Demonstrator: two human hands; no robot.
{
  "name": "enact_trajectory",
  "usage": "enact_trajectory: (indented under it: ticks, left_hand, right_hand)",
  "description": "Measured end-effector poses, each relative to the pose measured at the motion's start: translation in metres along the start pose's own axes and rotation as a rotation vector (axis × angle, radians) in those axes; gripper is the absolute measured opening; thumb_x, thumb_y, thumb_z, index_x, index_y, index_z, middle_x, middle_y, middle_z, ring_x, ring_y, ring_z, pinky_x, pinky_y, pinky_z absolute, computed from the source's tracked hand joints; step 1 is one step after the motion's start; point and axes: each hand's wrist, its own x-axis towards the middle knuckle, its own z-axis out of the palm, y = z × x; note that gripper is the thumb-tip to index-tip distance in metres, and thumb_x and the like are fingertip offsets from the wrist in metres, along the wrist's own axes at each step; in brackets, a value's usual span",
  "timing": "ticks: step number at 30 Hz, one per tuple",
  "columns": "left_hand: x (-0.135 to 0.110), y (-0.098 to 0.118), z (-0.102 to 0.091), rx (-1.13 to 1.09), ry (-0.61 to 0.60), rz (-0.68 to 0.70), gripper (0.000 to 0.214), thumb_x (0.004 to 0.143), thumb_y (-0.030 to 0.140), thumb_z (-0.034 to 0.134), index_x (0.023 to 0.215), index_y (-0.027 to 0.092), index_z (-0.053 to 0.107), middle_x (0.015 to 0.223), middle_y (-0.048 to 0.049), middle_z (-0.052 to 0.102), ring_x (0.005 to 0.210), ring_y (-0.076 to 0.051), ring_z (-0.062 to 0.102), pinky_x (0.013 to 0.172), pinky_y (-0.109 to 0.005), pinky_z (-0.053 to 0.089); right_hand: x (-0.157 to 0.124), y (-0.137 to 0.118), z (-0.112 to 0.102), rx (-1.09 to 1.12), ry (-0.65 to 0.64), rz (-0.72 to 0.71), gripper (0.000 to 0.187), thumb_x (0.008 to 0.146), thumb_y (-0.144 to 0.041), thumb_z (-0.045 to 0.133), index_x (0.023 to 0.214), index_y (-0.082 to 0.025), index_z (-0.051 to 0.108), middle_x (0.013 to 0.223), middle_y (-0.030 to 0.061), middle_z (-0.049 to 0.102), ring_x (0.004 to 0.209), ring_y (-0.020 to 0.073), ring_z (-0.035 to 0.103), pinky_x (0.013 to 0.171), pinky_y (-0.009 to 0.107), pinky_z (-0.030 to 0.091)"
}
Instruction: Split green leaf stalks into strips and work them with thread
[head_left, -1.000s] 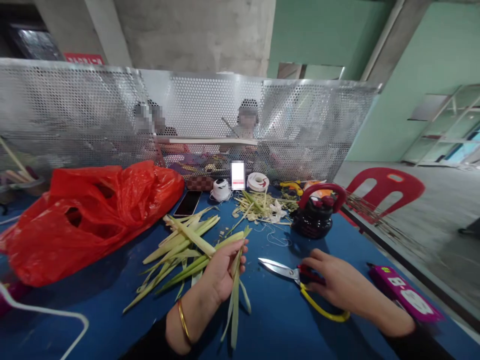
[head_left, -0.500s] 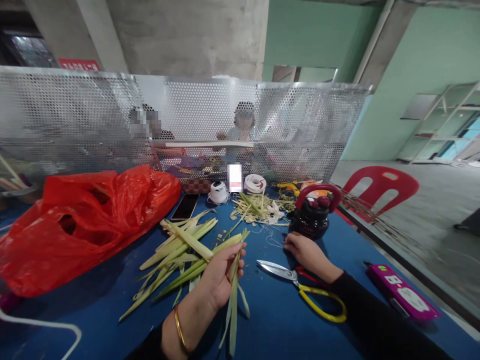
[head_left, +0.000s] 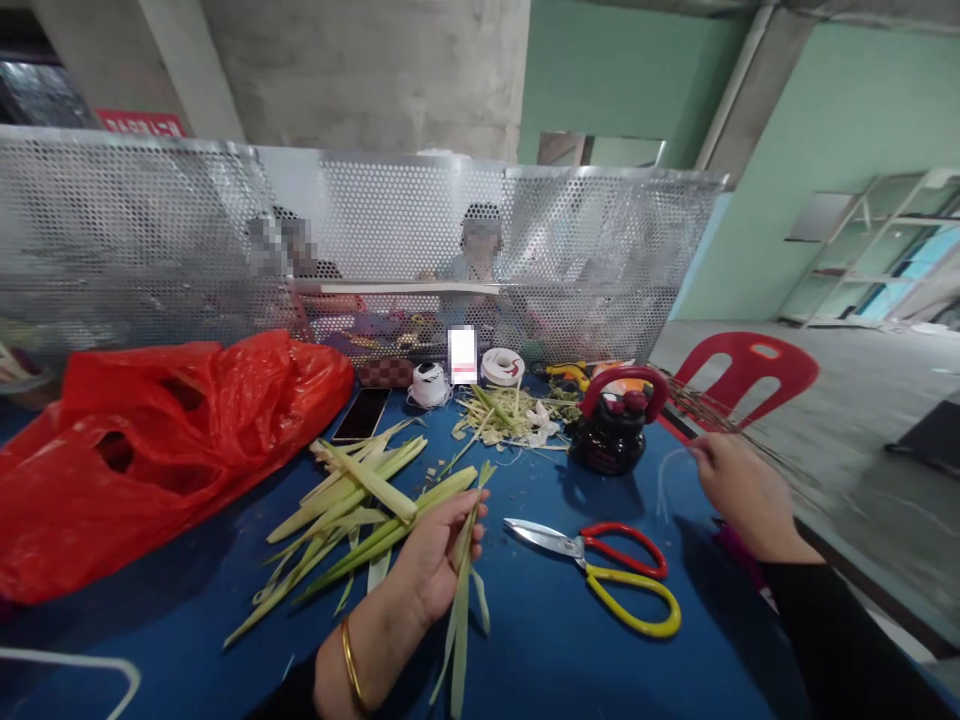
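Note:
My left hand point(head_left: 439, 560) is closed around a small bundle of green corn husk strips point(head_left: 463, 625), their ends hanging toward me. Beside it lies a loose pile of pale green husks point(head_left: 360, 500) on the blue table. Out at the table's right side, my right hand point(head_left: 750, 495) pinches a fine white thread point(head_left: 663, 478), which dangles in a loose loop. Between the two hands rest scissors point(head_left: 581, 548) with one red and one yellow handle, blades pointing left, touched by neither hand.
A red plastic bag point(head_left: 172, 450) covers the left side. Further back are a phone point(head_left: 362, 414), a white thread spool point(head_left: 430, 385), a tape roll point(head_left: 502, 367), plant scraps point(head_left: 506, 415) and a dark jug point(head_left: 609, 430). A perforated metal screen point(head_left: 405, 220) stands behind; people sit beyond it.
My right hand has moved right, from beside the jug to the table's right side, drawing the white thread along. The scissors' red handle is now uncovered. My left hand keeps its hold.

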Motion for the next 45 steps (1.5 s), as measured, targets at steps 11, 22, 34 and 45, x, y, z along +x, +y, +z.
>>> enact_trajectory:
  ticks: [11, 22, 34, 45]
  left_hand:
    - [-0.006, 0.003, 0.010, 0.016, -0.020, 0.127, 0.014, 0.076, 0.010, 0.068, 0.089, 0.012, 0.066, 0.079, -0.0039, 0.065, 0.067, -0.013, 0.064, 0.060, -0.023, 0.052]
    - [-0.014, 0.048, 0.060, 0.049, -0.219, 0.406, 0.023, 0.061, 0.017, 0.079, 0.080, 0.013, 0.067, 0.077, -0.0027, 0.066, 0.068, -0.011, 0.060, 0.064, -0.020, 0.045]
    - [0.013, 0.061, 0.046, 0.391, -0.157, 0.632, 0.015, 0.075, 0.023, 0.066, 0.085, 0.012, 0.067, 0.075, -0.0044, 0.067, 0.067, -0.012, 0.060, 0.063, -0.021, 0.045]
    - [0.009, 0.067, 0.032, 1.017, -0.144, 1.202, 0.037, 0.085, 0.012, 0.046, 0.115, 0.023, 0.065, 0.104, -0.0034, 0.070, 0.091, -0.016, 0.064, 0.086, -0.027, 0.046]
  right_hand:
    - [-0.025, -0.066, -0.059, 0.271, 0.383, -0.124, 0.032, 0.095, -0.036, 0.041, 0.104, -0.017, 0.065, 0.102, 0.0156, 0.067, 0.096, 0.0314, 0.061, 0.089, 0.045, 0.040]
    - [0.009, -0.187, -0.091, 1.342, -0.438, -0.483, 0.015, 0.082, -0.029, 0.058, 0.093, -0.020, 0.063, 0.090, 0.0032, 0.068, 0.084, 0.0182, 0.061, 0.078, 0.031, 0.049]
    - [0.012, -0.193, -0.064, 1.549, -0.642, -0.252, 0.029, 0.087, -0.046, 0.054, 0.078, -0.019, 0.059, 0.064, -0.0004, 0.062, 0.048, 0.0109, 0.055, 0.049, 0.023, 0.044]
    - [0.006, -0.194, -0.068, 1.569, -0.857, -0.254, 0.035, 0.084, -0.052, 0.056, 0.075, -0.017, 0.057, 0.068, 0.0013, 0.067, 0.042, 0.0085, 0.057, 0.043, 0.020, 0.045]
